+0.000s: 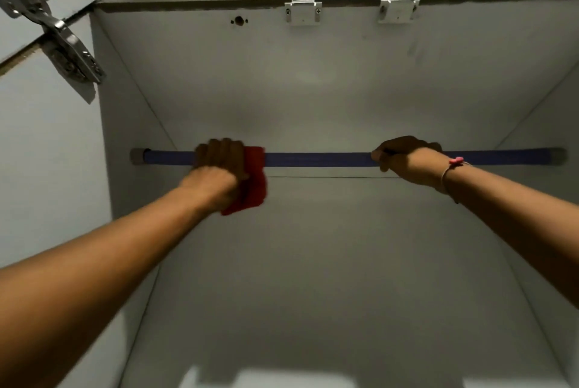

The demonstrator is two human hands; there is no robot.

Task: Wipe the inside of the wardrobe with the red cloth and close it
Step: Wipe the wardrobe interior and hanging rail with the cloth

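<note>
I look up into the white wardrobe (313,90), its top panel above and back wall below. A blue hanging rail (316,159) runs across it from side to side. My left hand (219,165) grips the rail near its left end with the red cloth (255,181) wrapped under the fingers; the cloth hangs down to the right of the hand. My right hand (407,159) holds the bare rail right of the middle, with a thread bracelet on the wrist.
The open left door (37,143) stands at the left with a metal hinge (62,40) at its top. Two white catch plates (303,11) (398,9) and a small hole (239,20) sit along the top front edge. The right side wall (551,112) closes the space.
</note>
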